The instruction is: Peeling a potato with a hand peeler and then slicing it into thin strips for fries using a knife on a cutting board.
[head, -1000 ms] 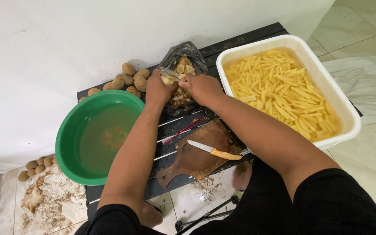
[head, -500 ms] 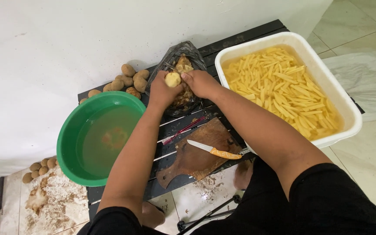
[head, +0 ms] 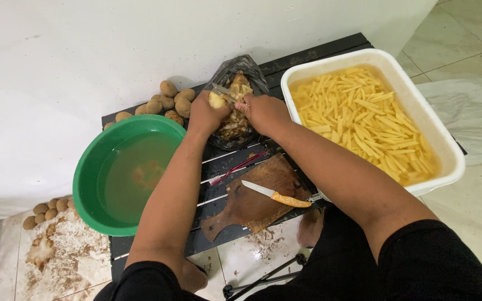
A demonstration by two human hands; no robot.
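The left hand (head: 205, 114) has its fingers curled tight around a small, pale, half-peeled potato (head: 216, 100). The right hand (head: 260, 110) pinches a slim metal peeler (head: 227, 92) whose blade lies against the potato's top. Both hover over the crumpled dark plastic bag of peelings (head: 235, 120) at twelve o'clock on the black slatted table (head: 218, 161). Short, shallow strokes away from the thumb, turning the potato between passes, should keep scraps falling into the bag. A green round plastic basin of water (head: 93, 167) sits at nine o'clock, and a white rectangular tub of cut potato sticks (head: 419, 111) at three.
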